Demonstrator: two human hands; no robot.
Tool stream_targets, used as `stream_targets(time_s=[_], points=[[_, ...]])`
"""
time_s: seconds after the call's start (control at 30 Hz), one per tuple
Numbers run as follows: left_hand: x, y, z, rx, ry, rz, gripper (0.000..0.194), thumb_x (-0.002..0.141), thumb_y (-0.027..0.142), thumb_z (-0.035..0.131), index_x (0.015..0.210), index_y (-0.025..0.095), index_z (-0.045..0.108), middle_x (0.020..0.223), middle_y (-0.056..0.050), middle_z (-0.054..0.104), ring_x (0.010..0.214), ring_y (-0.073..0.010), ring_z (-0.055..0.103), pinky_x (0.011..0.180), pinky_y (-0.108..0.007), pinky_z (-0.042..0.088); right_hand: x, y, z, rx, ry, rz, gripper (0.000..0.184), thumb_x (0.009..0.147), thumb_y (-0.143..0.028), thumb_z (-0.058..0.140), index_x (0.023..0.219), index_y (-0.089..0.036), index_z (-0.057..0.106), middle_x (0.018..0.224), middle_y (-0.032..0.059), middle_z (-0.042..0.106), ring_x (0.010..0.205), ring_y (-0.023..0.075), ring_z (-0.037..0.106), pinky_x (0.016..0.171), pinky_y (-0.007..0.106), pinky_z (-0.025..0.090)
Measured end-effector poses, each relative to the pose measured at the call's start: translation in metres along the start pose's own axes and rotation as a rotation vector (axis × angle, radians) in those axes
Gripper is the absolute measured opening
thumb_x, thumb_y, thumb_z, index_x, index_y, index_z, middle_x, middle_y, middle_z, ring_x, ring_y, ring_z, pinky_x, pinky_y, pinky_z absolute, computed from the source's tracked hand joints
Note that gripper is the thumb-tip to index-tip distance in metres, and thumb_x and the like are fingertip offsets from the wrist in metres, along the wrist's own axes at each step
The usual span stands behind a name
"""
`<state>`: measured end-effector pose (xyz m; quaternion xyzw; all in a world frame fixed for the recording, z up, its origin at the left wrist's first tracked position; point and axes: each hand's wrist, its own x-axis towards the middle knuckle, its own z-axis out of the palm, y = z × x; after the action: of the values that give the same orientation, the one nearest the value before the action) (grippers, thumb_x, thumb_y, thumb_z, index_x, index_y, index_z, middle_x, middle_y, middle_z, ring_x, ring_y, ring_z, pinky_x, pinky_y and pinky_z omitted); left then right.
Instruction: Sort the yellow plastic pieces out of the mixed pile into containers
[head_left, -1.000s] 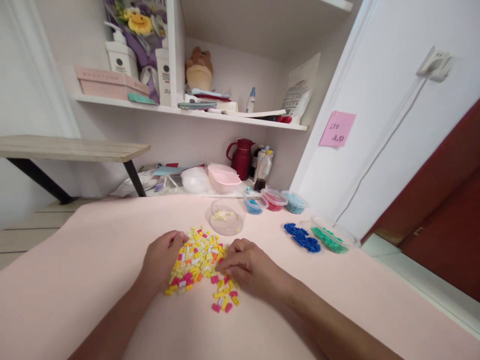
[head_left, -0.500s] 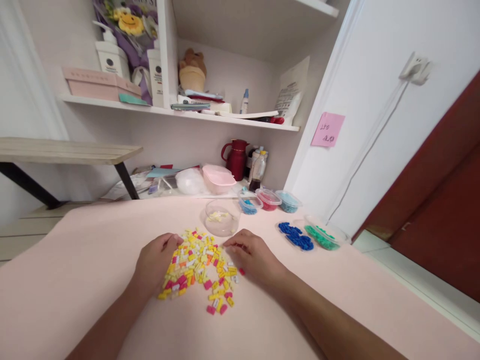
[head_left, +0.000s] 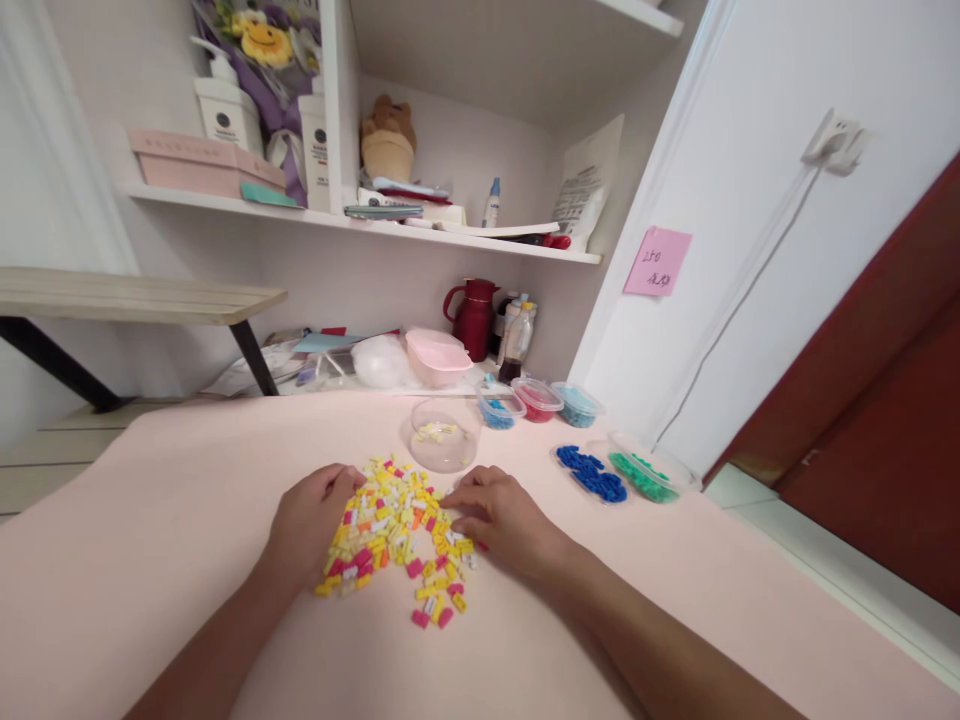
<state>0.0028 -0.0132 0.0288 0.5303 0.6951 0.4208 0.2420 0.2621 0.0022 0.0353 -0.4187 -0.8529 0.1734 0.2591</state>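
Observation:
A loose pile of small toy building bricks [head_left: 397, 510], mostly yellow with pink, white and orange ones, lies on the pink-covered table. At the pile's left edge rests my left hand [head_left: 309, 518], fingers curled together; whatever they hold, if anything, is hidden. My right hand [head_left: 508, 522] reaches in from the right, its index finger and thumb apart over the bricks at that edge, with nothing visible between them. Behind the pile stands a round clear container [head_left: 442, 452] with a few pale yellow bricks inside.
Small clear tubs hold blue bricks [head_left: 498, 412], red bricks [head_left: 537, 402] and light blue bricks [head_left: 577, 405]. Nearer on the right are a tray of dark blue bricks [head_left: 592, 474] and a tub of green bricks [head_left: 643, 476]. A dark red jug [head_left: 474, 318] and pink box [head_left: 438, 356] stand behind.
My right hand has shifted slightly, its index finger and thumb now extending a little further left over the pile's edge. My left hand stays nearly in place.

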Motion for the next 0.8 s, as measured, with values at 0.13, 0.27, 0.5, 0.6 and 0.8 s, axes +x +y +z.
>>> stream_targets(time_s=[0.13,0.27,0.5,0.6,0.8], points=[[-0.0013,0.0002,0.0006,-0.014,-0.002,-0.008,0.031,0.080,0.045,0.045,0.079,0.026,0.069,0.094,0.000,0.074,0.095,-0.0213,0.064,0.082,-0.030,0.045,0.0001,-0.0019,0.0006,0.045,0.013,-0.001,0.022,0.076,-0.014,0.071,0.093,-0.028,0.076,0.097,0.0042,0.068,0.094,0.0207,0.059,0.087,0.035,0.044],[-0.0013,-0.0001,0.0008,-0.014,0.003,-0.023,0.031,0.080,0.045,0.045,0.078,0.026,0.069,0.094,0.001,0.075,0.095,-0.0209,0.065,0.081,-0.029,0.046,0.0014,-0.0043,-0.0006,0.087,0.025,0.024,0.018,0.072,-0.011,0.073,0.085,-0.024,0.073,0.090,0.0027,0.068,0.090,0.0192,0.059,0.083,0.031,0.044],[0.0012,-0.0038,0.0015,0.002,0.003,0.000,0.030,0.081,0.044,0.045,0.079,0.026,0.069,0.094,0.001,0.074,0.095,-0.0203,0.065,0.082,-0.029,0.045,0.0014,-0.0008,0.0008,0.203,0.034,0.072,0.009,0.073,-0.014,0.069,0.079,-0.020,0.065,0.086,0.0012,0.065,0.075,0.0143,0.057,0.068,0.024,0.042],[0.0014,-0.0040,0.0017,-0.004,0.003,0.001,0.030,0.080,0.044,0.045,0.079,0.026,0.069,0.094,0.001,0.075,0.095,-0.0203,0.065,0.081,-0.028,0.046,0.0017,-0.0008,0.0033,0.309,0.036,0.120,0.006,0.076,-0.021,0.068,0.075,-0.019,0.062,0.074,-0.0015,0.062,0.065,0.0121,0.053,0.059,0.023,0.039],[0.0016,-0.0031,0.0001,0.036,-0.007,0.012,0.032,0.081,0.045,0.044,0.080,0.027,0.070,0.094,0.001,0.075,0.095,-0.0210,0.064,0.081,-0.029,0.045,0.0058,-0.0057,-0.0011,0.489,0.209,0.164,0.009,0.079,-0.028,0.064,0.078,-0.019,0.064,0.063,-0.0040,0.056,0.060,0.0112,0.049,0.057,0.023,0.039]])
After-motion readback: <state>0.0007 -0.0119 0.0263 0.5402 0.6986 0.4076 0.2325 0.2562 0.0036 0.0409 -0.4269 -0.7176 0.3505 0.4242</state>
